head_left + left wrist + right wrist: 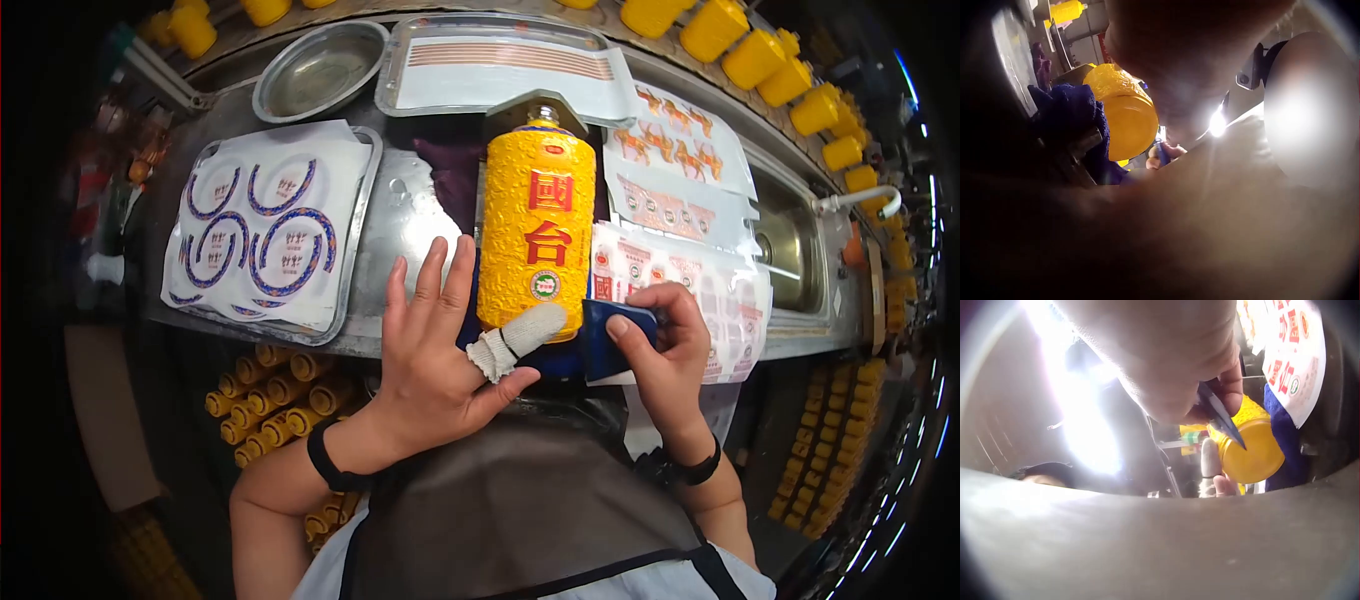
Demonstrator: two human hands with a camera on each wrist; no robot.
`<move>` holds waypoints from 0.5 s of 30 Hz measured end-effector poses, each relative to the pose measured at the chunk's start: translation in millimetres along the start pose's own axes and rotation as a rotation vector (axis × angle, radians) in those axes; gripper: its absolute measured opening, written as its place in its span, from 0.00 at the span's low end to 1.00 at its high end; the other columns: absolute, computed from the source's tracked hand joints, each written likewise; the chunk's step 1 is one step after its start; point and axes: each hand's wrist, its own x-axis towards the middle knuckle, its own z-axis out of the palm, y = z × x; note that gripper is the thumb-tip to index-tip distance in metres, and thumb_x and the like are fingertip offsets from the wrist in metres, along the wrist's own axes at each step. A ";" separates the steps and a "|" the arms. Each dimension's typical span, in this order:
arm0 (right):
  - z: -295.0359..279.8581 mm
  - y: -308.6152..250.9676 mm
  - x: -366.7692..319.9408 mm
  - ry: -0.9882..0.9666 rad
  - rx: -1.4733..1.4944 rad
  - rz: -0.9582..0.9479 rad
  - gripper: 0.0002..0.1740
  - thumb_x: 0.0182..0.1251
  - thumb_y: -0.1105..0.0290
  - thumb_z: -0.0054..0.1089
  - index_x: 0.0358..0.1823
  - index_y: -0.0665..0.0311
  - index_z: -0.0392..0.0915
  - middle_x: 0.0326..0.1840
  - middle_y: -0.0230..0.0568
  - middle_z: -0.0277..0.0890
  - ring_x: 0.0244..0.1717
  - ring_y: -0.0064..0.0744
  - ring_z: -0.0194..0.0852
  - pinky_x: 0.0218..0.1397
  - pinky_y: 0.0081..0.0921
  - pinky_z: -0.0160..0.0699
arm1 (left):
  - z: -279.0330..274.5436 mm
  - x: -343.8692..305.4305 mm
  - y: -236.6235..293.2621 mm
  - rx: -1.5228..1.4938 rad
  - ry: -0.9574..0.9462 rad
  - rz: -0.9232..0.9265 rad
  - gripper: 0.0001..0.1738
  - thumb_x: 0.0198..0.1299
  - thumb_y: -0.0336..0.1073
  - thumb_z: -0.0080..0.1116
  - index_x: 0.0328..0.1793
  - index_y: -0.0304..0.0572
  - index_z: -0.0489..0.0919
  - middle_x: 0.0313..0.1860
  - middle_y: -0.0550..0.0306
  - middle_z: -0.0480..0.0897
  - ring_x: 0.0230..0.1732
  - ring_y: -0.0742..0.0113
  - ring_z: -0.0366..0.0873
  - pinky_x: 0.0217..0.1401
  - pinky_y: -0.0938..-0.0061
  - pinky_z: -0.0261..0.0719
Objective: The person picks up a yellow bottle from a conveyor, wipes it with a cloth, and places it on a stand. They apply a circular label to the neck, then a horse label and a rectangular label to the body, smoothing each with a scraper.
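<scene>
A yellow textured bottle (537, 215) with red characters and a round green emblem lies on its back, its base toward the person. My left hand (430, 350) has its fingers extended; the index finger, in a pale cloth cover (520, 335), touches the bottle's lower front. My right hand (665, 350) pinches a dark blue flat piece (618, 335) between thumb and fingers, just right of the bottle's base. In the right wrist view the blue piece (1221, 415) shows edge-on before the bottle's base (1252, 453). Blue cloth (1072, 112) lies beside the bottle in the left wrist view.
Left is a tray (350, 250) with sheets of blue curved decals. Behind stand a metal bowl (320, 72) and a tray with a striped sheet (510, 75). Right are decal sheets (690, 210) and a sink (795, 255). Yellow bottles (755, 60) line the back shelf.
</scene>
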 end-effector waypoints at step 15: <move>40.9 -26.7 2.1 -0.351 -0.714 -1.072 0.17 0.41 0.73 0.70 0.38 0.63 0.86 0.39 0.37 0.80 0.36 0.35 0.75 0.33 0.31 0.73 | 5.5 -39.4 -24.4 -0.305 0.111 -0.186 0.34 0.59 0.42 0.65 0.72 0.39 0.73 0.79 0.32 0.57 0.77 0.38 0.61 0.76 0.38 0.49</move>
